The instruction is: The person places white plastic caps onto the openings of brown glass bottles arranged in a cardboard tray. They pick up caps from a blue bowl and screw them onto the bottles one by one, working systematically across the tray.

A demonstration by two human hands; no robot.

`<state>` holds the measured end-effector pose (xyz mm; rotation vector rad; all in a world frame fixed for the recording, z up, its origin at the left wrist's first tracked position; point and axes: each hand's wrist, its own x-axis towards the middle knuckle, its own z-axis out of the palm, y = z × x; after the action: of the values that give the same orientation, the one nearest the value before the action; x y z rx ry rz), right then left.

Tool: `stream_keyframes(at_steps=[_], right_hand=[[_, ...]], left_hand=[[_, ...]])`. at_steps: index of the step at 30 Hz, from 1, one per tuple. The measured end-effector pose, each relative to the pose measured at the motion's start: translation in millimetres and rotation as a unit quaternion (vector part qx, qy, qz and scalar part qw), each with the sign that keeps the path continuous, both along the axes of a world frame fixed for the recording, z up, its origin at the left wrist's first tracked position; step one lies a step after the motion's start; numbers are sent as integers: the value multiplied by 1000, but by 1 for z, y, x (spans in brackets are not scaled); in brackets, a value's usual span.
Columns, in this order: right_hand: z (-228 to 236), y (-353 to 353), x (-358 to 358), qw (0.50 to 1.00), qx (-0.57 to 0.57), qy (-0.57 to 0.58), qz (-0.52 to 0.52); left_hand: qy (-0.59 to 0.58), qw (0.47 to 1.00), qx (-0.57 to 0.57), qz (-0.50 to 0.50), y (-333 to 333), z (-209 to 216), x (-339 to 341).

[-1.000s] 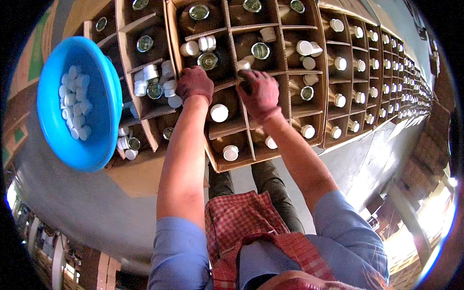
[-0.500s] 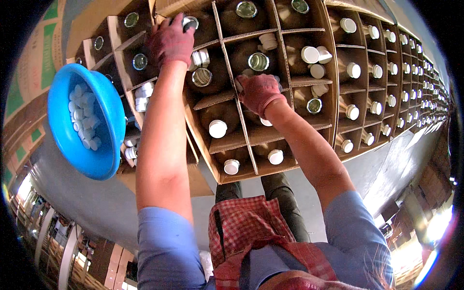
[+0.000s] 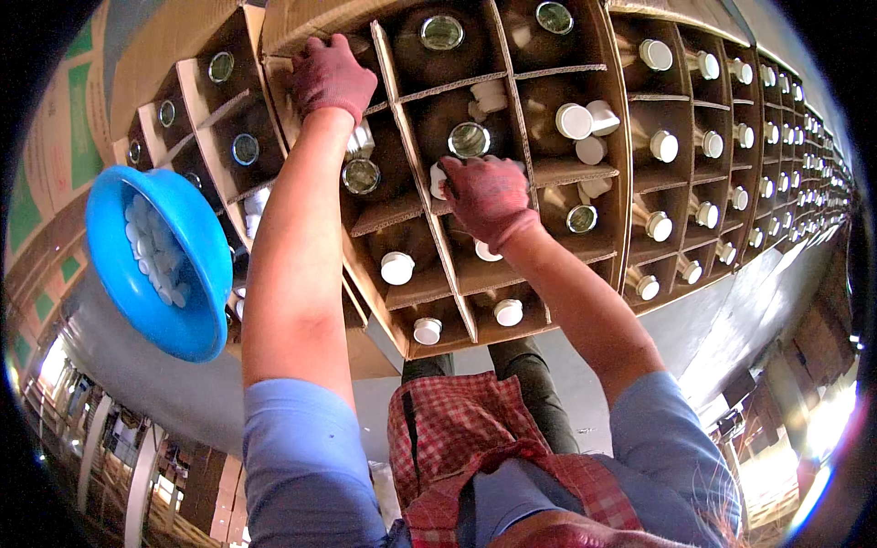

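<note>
My left hand (image 3: pixel 336 80), in a dark red glove, reaches into the far left cell of a divided cardboard box (image 3: pixel 402 342). Its fingers curl downward and cover the bottle mouth there, so whatever they grip is hidden. My right hand (image 3: pixel 491 203), also gloved, is closed with a white cap (image 3: pixel 438 181) at its fingertips, over the middle of the box. Just beyond those fingers stands an uncapped glass bottle (image 3: pixel 469 140). A second open bottle (image 3: pixel 361 175) sits below my left wrist. Nearer cells hold capped bottles, one with a white cap (image 3: pixel 396 268).
Loose white caps (image 3: pixel 574 121) lie in a right-hand cell. A blue basin (image 3: pixel 215 320) of white caps (image 3: pixel 157 251) stands at left, on another box of uncapped bottles (image 3: pixel 245 149). Boxes of white-capped bottles (image 3: pixel 663 146) run off to the right.
My left hand has settled over the far left bottle, hiding its mouth. My right hand has shifted slightly, and a white cap now shows at its fingers. The whole view has moved a little.
</note>
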<state>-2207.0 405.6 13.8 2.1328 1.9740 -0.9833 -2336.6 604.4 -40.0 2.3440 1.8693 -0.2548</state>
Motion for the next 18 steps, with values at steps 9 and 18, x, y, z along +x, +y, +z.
stream_keyframes(at_steps=[9,18], right_hand=[[7,134,53,953,259,-153,30],[-54,210,43,983,81,-163,7]], left_hand=[[-36,998,48,-19,-1,7,5],[-86,996,-25,-18,-1,34,4]])
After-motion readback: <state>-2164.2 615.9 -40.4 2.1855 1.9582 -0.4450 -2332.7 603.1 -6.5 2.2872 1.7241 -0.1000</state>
